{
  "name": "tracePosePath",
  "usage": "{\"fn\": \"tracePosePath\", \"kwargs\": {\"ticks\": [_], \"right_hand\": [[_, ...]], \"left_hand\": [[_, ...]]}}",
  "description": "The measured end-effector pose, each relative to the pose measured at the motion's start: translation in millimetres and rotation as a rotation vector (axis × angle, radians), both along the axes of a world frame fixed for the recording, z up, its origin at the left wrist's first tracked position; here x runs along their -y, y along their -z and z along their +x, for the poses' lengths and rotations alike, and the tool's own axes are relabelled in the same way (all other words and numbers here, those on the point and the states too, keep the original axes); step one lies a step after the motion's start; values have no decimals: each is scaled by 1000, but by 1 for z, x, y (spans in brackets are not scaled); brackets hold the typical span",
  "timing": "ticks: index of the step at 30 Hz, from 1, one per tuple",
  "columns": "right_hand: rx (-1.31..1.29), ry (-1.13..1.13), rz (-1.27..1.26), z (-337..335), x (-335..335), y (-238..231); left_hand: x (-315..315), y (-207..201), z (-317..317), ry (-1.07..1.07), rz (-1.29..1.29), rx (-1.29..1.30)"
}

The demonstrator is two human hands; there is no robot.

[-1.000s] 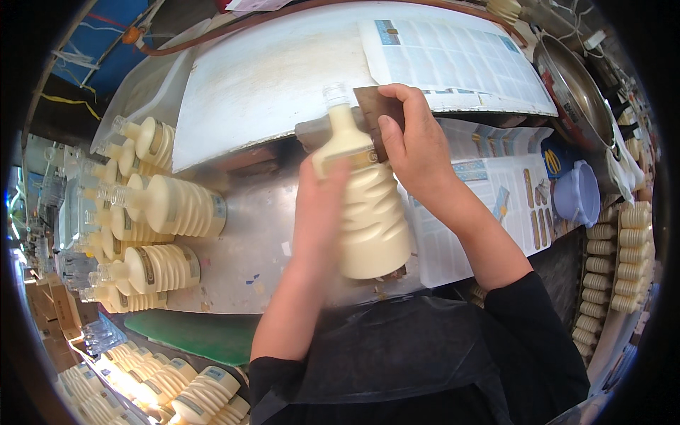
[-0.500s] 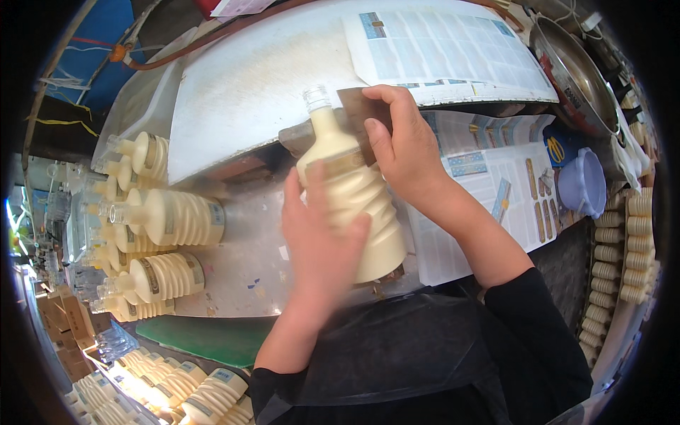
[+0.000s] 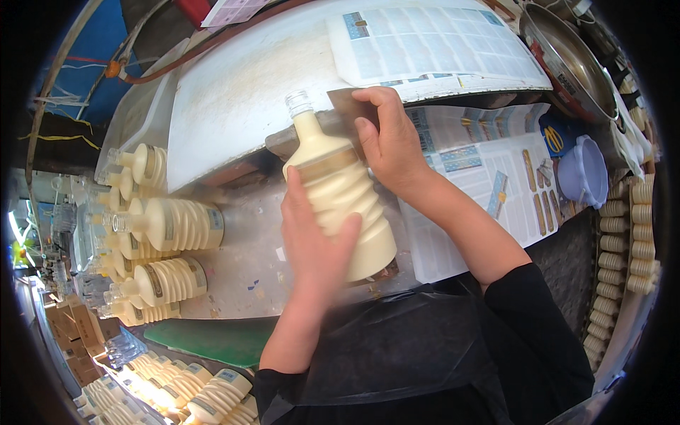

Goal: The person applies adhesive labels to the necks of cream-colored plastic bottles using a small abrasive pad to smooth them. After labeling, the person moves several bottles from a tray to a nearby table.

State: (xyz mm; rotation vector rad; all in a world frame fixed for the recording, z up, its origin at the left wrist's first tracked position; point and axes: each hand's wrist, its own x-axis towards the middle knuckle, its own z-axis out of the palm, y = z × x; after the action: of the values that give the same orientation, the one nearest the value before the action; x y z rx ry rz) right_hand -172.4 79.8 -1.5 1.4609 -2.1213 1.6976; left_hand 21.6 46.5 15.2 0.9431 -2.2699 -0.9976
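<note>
I have a big cream bottle (image 3: 343, 188) in front of me, in the middle of the counter (image 3: 241, 273), with its neck pointing away and a bit to my left. It looks smooth and a little shiny. Its top is see-through, with rings around it, and below that a thin cream neck gets wide into round shoulders. A flat tan-gold band goes across it just under the shoulders. Then come fat, wavy ridges that slant around the body, and the bottom is smooth. My left hand (image 3: 312, 244) is spread wide on the bottle, with the fingers along the left side and the thumb over the front; I can't tell if it squeezes. My right hand (image 3: 389, 145) pinches a thin, flat, brown piece (image 3: 345, 105) between thumb and fingers, near the neck. A rough gray block (image 3: 282, 143) is behind the neck, by a big, flat white board (image 3: 248, 92) with stained patches. More ridged cream bottles (image 3: 185, 224) lie in a bunch to my left. Thin, shiny label sheets (image 3: 453, 244) lie to my right, near a round purple tub (image 3: 582, 173).
</note>
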Motion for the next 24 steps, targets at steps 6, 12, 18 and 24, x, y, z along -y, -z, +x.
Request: {"fn": "tracePosePath", "kwargs": {"ticks": [6, 12, 18, 24], "right_hand": [[16, -13, -47, -3, 0, 4], [233, 45, -206, 7, -22, -7], [-469, -235, -206, 33, -49, -14], [-598, -222, -105, 47, -37, -51]], "left_hand": [[0, -3, -1, -20, 26, 6], [2, 5, 3, -34, 263, -150], [0, -10, -1, -32, 437, -232], [5, 5, 14, -6, 745, -331]]}}
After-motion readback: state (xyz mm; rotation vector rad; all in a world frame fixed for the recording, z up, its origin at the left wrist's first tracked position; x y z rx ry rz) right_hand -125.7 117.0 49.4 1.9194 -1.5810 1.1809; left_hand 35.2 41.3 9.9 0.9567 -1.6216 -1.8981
